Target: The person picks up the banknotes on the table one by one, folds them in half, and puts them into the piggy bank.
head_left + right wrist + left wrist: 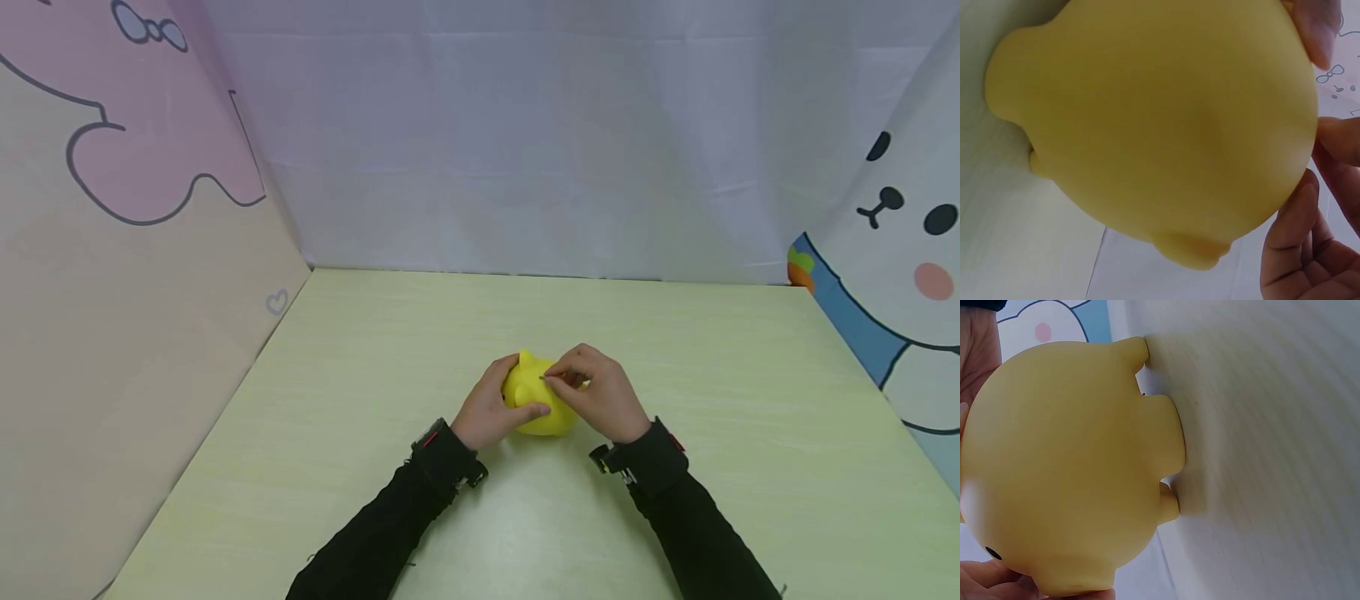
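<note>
A yellow pig-shaped money box (542,410) stands on the pale green table (375,467), near the middle. My left hand (491,404) grips its left side, thumb across the front. My right hand (592,387) hovers over its top, fingertips pinching a thin grey piece (543,377), coin-like and seen edge-on, right at the top of the pig. In the left wrist view the pig's body (1066,469) fills the frame with its stubby feet against the table. The right wrist view shows its rounded body (1160,119) with my fingers (1291,237) beside it.
Fabric walls close in the table: a pink cartoon panel (112,250) on the left, a plain pale sheet (525,150) at the back, and a white bear print (900,275) on the right. Bare tabletop lies all around the pig.
</note>
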`<state>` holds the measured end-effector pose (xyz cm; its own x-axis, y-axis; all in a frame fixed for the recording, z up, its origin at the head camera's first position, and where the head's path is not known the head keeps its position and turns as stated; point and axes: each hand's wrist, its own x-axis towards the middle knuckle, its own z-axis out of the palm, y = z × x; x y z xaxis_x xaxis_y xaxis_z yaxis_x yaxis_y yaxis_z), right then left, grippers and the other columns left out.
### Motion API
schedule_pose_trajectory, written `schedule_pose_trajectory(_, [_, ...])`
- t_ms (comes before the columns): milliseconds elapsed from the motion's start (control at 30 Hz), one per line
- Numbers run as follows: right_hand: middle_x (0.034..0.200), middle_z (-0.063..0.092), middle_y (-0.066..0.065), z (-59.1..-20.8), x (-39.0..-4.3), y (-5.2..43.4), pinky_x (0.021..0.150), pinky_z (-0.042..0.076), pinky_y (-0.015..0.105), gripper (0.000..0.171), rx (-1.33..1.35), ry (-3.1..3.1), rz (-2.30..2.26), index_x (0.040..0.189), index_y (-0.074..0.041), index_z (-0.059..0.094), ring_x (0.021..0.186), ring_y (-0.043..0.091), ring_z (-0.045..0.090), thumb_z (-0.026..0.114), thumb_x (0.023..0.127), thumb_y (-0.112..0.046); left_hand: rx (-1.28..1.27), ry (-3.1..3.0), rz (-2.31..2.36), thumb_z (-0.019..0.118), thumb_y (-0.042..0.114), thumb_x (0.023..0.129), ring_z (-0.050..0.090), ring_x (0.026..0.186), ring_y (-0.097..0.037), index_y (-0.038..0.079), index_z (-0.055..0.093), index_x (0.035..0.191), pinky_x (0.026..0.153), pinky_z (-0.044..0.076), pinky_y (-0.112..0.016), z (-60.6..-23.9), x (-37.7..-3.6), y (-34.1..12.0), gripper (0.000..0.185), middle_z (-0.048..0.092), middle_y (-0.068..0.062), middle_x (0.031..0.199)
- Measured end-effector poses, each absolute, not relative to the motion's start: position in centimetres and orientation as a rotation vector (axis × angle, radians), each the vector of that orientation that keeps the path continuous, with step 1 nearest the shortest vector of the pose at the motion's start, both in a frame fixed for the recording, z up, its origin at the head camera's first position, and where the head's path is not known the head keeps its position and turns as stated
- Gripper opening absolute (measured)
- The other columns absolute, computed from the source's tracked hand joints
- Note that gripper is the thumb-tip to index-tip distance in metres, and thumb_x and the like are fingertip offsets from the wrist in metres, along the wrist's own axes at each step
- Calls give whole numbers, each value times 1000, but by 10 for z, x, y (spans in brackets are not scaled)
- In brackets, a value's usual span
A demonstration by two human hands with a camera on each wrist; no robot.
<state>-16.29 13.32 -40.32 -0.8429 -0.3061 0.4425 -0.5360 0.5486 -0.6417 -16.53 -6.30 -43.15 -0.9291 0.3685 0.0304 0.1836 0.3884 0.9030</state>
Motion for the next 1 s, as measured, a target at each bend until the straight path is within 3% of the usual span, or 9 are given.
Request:
schedule_pose_trajectory(167, [85, 57, 3, -406, -164, 132, 66, 50, 24, 5, 683, -2522, 1160, 82, -5, 74, 71, 12, 53, 77, 84, -8, 496, 2475, 1567, 75, 31, 87, 51, 109, -23, 6, 28, 152, 94, 47, -35, -432, -165, -63, 84, 39, -14, 150])
schedule_pose_trajectory(800, [86, 60, 4, -406, -166, 134, 66, 51, 24, 4, 699, -2506, 1156, 86, -6, 74, 71, 11, 54, 77, 83, -6, 497, 2466, 1572, 74, 32, 88, 52, 107, -23, 6, 29, 152, 92, 48, -35, -431, -166, -64, 83, 40, -14, 148])
schedule_pose_trajectory(900, [87, 62, 3, -404, -166, 136, 66, 51, 23, 4, 687, -2505, 1187, 88, -7, 74, 71, 10, 54, 75, 85, -6, 498, 2487, 1550, 71, 40, 90, 53, 113, -24, 7, 30, 152, 96, 48, -39, -430, -166, -65, 82, 40, -13, 150])
schedule_pose_trajectory(1000, [88, 65, 3, -402, -168, 140, 67, 51, 22, 4, 646, -2504, 1213, 91, -8, 74, 74, 11, 55, 72, 89, -8, 486, 2553, 1498, 63, 50, 92, 47, 131, -26, 10, 32, 152, 108, 43, -44, -428, -168, -68, 79, 39, -10, 153])
